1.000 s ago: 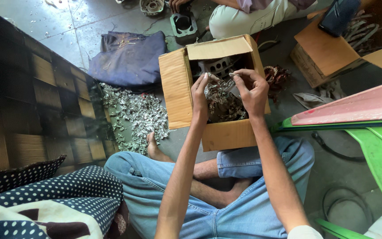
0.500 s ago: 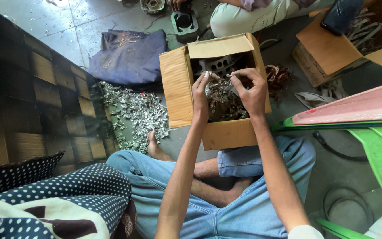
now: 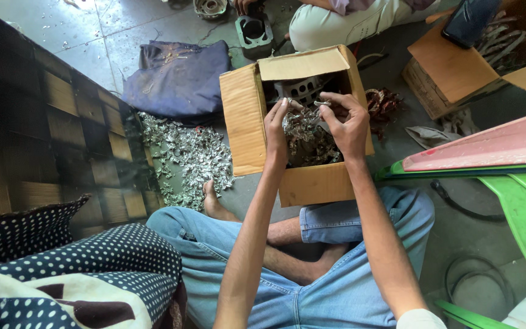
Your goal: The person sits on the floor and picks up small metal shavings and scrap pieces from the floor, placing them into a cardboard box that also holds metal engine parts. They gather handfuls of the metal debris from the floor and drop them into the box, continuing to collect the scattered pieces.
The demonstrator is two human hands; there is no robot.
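Observation:
I sit cross-legged on the floor with an open cardboard box [image 3: 243, 116] in front of my feet. It is filled with small metal scrap pieces [image 3: 309, 141]. Both hands hover over the box's middle. My left hand [image 3: 277, 127] pinches a small silvery metal piece at its fingertips. My right hand [image 3: 346, 120] grips the other end of a small metal piece between thumb and fingers. The two hands are close together, fingertips almost touching.
A heap of silvery metal bits [image 3: 185, 157] lies on the floor left of the box, beside a blue cloth [image 3: 178, 76]. Another person [image 3: 348, 18] sits beyond the box. A second cardboard box [image 3: 458, 67] stands right; a green chair [image 3: 518, 207] and polka-dot cushion [image 3: 80, 262] flank me.
My hands stay over the box; the fingers have shifted slightly on the small metal piece. Nothing else has moved.

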